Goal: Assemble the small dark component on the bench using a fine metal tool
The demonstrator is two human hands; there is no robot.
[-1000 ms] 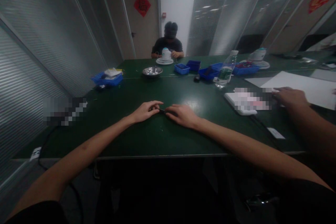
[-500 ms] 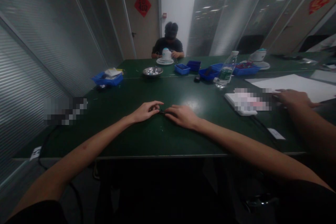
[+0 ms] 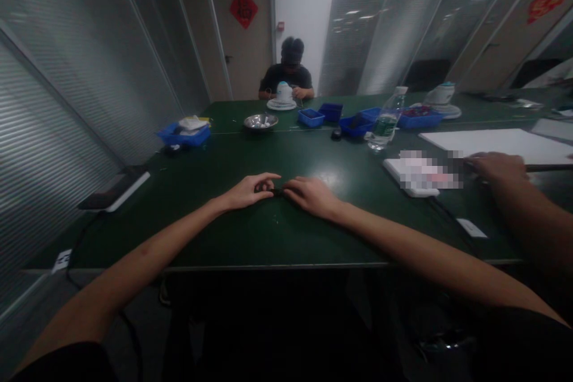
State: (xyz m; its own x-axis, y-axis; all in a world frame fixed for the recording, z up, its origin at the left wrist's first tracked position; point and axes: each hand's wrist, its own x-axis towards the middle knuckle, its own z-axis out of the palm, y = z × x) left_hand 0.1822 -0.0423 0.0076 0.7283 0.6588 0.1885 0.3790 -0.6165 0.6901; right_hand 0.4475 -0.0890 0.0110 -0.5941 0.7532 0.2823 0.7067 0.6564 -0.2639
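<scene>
Close to the middle of the green table point(image 3: 215, 167), my left hand point(image 3: 246, 192) and my right hand point(image 3: 311, 197) almost meet. Between their fingertips is a small dark piece point(image 3: 277, 192), too small and dim to name. My left thumb and curled fingers pinch one end of it, with the index finger reaching out above. The bunched fingers of my right hand grip the other end, and their tips are partly hidden. Both hands are low over the tabletop.
A steel bowl point(image 3: 261, 123) and blue trays point(image 3: 312, 118) stand farther back, beside a water bottle point(image 3: 385, 122). At right, another person's hand point(image 3: 499, 166) is near a white board point(image 3: 501, 143). A person point(image 3: 289, 74) sits opposite behind a white fan point(image 3: 283, 95).
My hands stay nearly in place; the right fingers have shifted slightly, and more of the dark piece shows between them. At right, the white board has changed its angle near the other person's hand.
</scene>
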